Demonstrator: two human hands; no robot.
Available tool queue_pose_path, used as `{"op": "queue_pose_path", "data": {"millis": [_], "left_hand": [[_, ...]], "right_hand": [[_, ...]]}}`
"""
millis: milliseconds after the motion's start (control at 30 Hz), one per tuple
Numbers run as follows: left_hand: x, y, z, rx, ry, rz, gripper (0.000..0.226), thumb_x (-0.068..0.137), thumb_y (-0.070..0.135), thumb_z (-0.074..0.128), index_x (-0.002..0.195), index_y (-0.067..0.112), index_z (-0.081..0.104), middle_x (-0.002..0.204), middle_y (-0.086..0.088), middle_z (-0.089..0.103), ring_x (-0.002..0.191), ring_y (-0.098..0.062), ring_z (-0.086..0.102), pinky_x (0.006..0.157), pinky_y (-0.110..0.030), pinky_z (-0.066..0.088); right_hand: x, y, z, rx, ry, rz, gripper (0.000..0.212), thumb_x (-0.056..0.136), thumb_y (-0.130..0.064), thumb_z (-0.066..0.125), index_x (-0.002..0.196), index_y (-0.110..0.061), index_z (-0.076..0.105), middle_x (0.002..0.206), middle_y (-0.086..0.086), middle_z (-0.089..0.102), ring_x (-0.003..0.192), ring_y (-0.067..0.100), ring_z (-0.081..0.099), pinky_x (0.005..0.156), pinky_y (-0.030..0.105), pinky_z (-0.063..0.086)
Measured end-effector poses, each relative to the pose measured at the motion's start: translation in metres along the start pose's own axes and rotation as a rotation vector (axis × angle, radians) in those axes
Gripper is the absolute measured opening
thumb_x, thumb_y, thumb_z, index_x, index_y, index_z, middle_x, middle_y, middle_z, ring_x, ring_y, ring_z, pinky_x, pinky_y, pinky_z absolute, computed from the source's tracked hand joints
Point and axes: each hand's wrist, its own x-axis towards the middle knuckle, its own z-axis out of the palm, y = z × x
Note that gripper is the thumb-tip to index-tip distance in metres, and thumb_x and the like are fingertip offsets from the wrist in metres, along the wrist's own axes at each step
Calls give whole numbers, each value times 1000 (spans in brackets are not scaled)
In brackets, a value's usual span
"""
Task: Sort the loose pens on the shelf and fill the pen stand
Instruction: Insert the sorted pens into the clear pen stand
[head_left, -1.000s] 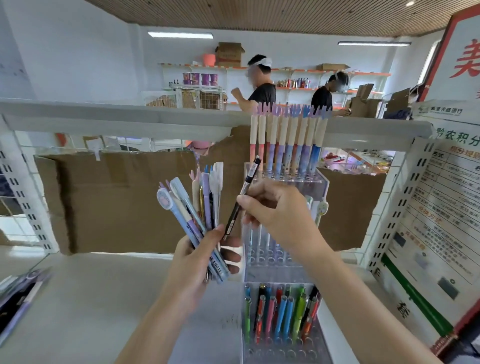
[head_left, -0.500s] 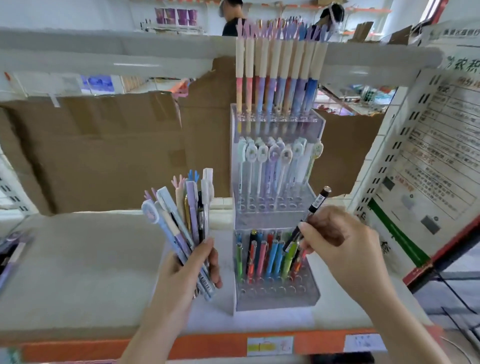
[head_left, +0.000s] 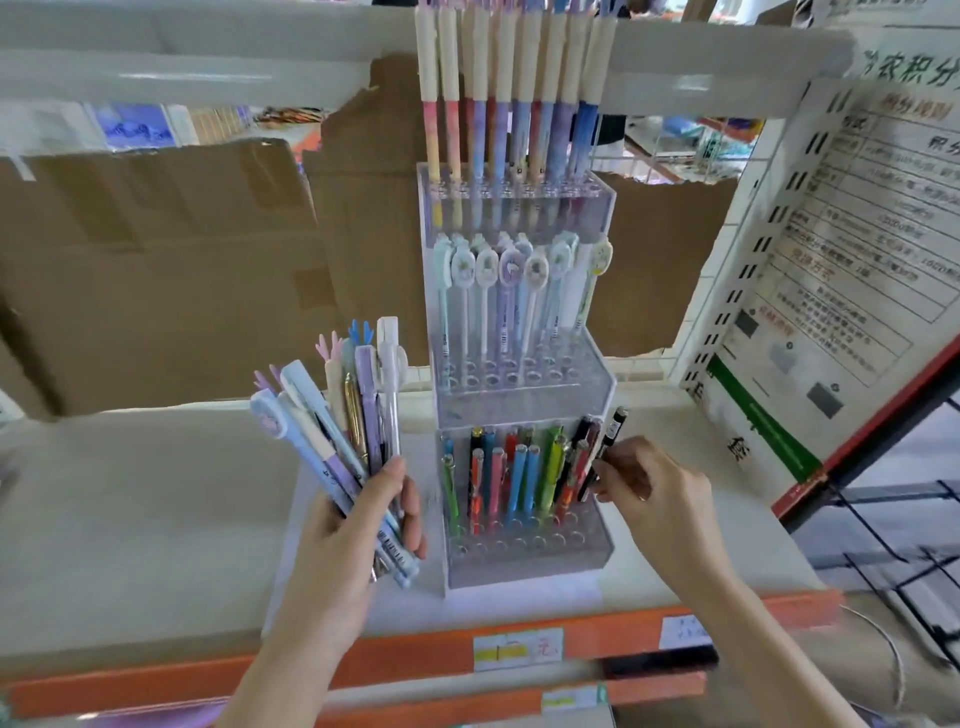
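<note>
We see the right hand (head_left: 652, 488) pinching a black pen (head_left: 605, 449) between thumb and fingers, partway down its barrel. The pen is tilted, top end leaning up and to the right, its lower end at the right edge of the pen stand's (head_left: 519, 564) bottom tier, just beside the red and black pens already standing there. Whether its tip sits in a hole we cannot tell.

The left hand (head_left: 358, 525) grips a fanned bundle of loose pens (head_left: 337, 431), fingers curled round the lower barrels, thumb across the front. The bundle is held upright just to the left of the stand, apart from it; it holds pastel blue, lilac and white pens, one gold, some with antler-like toppers.

The stand is clear and stepped, with three tiers. Bottom tier: bright pens (head_left: 511, 480) in green, blue, red and orange filling the back rows, front rows of holes open. Middle tier: pale pens with oval toppers (head_left: 501, 270). Top tier: tall pens with cream caps (head_left: 511, 109).

The stand rests on a grey shelf (head_left: 130, 519) with an orange front edge (head_left: 415, 660) carrying price labels. Brown cardboard (head_left: 156, 270) lines the back; a printed poster (head_left: 852, 234) leans at right.
</note>
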Motion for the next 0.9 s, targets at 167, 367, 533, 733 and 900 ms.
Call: {"op": "queue_pose_path", "data": {"millis": [167, 367, 533, 733, 900], "left_hand": [[0, 2, -5, -6, 40, 6, 14, 76, 21, 53, 78, 8, 50, 56, -1, 48, 39, -14, 39, 39, -24, 39], [-2, 1, -10, -17, 59, 0, 12, 77, 21, 53, 81, 10, 52, 57, -2, 48, 40, -14, 38, 40, -24, 40], [-1, 1, -11, -24, 73, -3, 12, 76, 22, 54, 77, 10, 53, 57, -2, 47, 40, -14, 37, 40, -23, 40], [-1, 0, -13, -15, 75, -12, 12, 76, 22, 54, 78, 10, 53, 58, -2, 48, 40, -14, 38, 40, -24, 40], [-2, 1, -14, -14, 79, -17, 12, 78, 21, 54, 79, 9, 53, 57, -2, 48, 40, -14, 39, 39, -24, 40]], "right_hand": [[-2, 10, 9, -9, -37, 17, 11, 81, -6, 70, 75, -11, 63, 65, -1, 67, 61, 8, 60, 59, 6, 39], [-4, 15, 15, -56, -16, -59, 9, 77, -1, 73, 76, -6, 65, 69, -6, 56, 71, -11, 53, 59, 1, 35], [-7, 16, 17, -88, -16, -102, 13, 76, 2, 73, 75, -7, 62, 65, -5, 51, 68, -11, 49, 57, 1, 33], [-10, 16, 18, -85, -5, -142, 14, 76, 6, 72, 77, -4, 62, 67, -5, 51, 66, -16, 47, 57, -1, 31], [-6, 14, 17, -79, -52, -114, 13, 78, 4, 69, 77, -5, 60, 64, -12, 49, 65, -8, 50, 55, 3, 33]]}}
